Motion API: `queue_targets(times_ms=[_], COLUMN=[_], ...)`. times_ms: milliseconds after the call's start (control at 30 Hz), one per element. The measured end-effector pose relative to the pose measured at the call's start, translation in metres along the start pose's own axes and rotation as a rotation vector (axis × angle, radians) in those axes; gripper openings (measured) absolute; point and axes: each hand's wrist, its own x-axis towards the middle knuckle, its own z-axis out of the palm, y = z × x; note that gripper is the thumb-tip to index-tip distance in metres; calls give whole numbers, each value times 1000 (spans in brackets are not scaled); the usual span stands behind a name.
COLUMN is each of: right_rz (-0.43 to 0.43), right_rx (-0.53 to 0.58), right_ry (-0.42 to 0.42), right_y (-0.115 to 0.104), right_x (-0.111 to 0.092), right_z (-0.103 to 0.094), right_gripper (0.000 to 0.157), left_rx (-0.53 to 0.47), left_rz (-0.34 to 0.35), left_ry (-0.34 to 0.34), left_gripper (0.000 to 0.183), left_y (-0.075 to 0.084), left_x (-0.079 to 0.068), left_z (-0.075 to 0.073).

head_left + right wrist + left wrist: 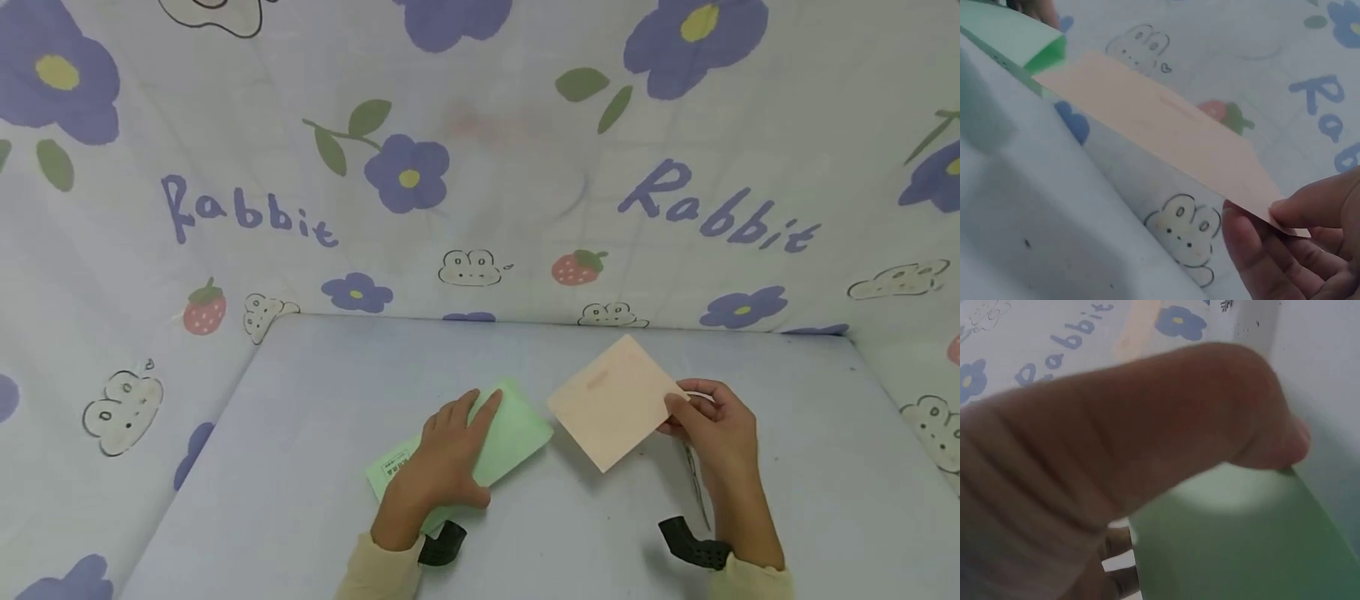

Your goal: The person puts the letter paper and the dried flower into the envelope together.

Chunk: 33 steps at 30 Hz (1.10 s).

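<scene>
My right hand (716, 425) pinches one corner of a square sheet of pale peach paper (618, 404) between thumb and fingers. The paper is raised over the table and tilted; it stretches away from the fingers in the right wrist view. To the left, my left hand (450, 454) lies across a light green paper booklet (517, 433) with a small printed label. In the left wrist view, the left thumb (1235, 406) bends onto one edge of the green booklet, and fingers show at its opposite edge. From the right wrist, the booklet looks curved.
A thin, dark, metallic-looking object (697, 487) lies beside my right wrist, partly hidden. Black curved pieces (442, 543) sit at both wrists. The pale table (300, 400) meets a back wall of printed cloth (510, 192) with flowers and rabbits.
</scene>
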Motion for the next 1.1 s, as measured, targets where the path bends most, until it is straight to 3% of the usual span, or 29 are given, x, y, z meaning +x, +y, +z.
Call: queue_targets(times_ms=[100,433,767,933,1100], right_rz=[-20,-10,-43,-112,-195], right_rx=[34,-44,-33,-69,-35], right_ry=[5,35,7,-11,-36], right_y=[0,9,8,12,27], right_x=[-1,-1,-5,-3,5], right_z=[8,18,27,28,24], right_gripper=[27,29,27,25,23], left_rx=[-11,42,33,33,28], left_rz=[37,50,46,43,59], left_ry=[-14,-57,-42,-19,-11], left_gripper=[124,125,124,124,124], left_y=[6,16,18,15,15], left_x=[1,-2,-1,-1,0], left_z=[0,4,5,5,4])
